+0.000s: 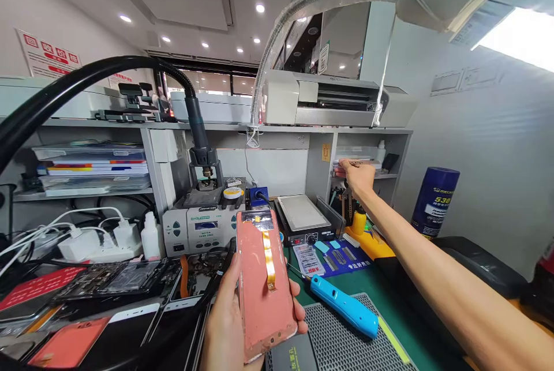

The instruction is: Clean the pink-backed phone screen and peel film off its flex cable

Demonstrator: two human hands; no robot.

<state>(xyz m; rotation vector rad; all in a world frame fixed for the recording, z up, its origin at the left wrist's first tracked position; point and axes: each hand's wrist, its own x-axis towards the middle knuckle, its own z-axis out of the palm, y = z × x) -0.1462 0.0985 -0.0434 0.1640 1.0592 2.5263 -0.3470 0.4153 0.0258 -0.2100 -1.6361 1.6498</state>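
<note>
My left hand is wrapped round a pinkish-red phone-shaped panel, holding it tilted up near the bottom centre. A gold flex strip runs down the panel's face below a dark patch at its top. My right arm reaches to the shelf on the right, where my right hand is closed at a stack of flat items. What its fingers grip is too small to make out. Below, a blue handheld tool lies on a grey perforated mat.
A soldering station stands at the centre-left, with a heating plate beside it. Phone parts cover the left bench. A dark blue spray can stands at the right. A black hose arches over the left side.
</note>
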